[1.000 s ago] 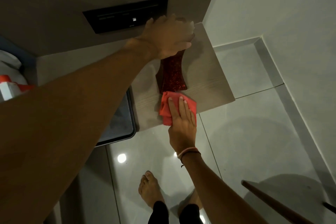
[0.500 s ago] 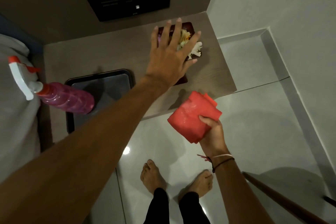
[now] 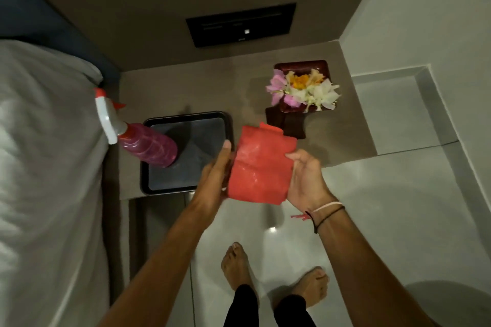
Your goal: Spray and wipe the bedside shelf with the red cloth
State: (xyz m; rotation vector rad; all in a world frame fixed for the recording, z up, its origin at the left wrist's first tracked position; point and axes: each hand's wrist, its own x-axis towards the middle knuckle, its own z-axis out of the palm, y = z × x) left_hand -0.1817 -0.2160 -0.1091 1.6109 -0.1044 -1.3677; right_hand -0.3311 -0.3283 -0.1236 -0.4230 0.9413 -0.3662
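The folded red cloth [image 3: 259, 167] is held in the air in front of the bedside shelf [image 3: 212, 87], over its front edge. My left hand [image 3: 215, 175] grips the cloth's left side and my right hand [image 3: 305, 178] grips its right side. A pink spray bottle [image 3: 143, 145] with a white and red trigger head stands on the black tray [image 3: 159, 186] at the shelf's left. A dark red vase of flowers [image 3: 297, 93] stands upright at the shelf's right, apart from both hands.
A bed with a grey sheet [image 3: 47, 167] borders the shelf on the left. A black wall panel [image 3: 240, 24] sits above the shelf. My bare feet [image 3: 236, 265] stand on the glossy tiled floor [image 3: 385, 207]. A white wall rises at the right.
My left hand let go of the flower vase and came back to take the cloth's left side. The cloth, lifted off the shelf, is now held by both hands.
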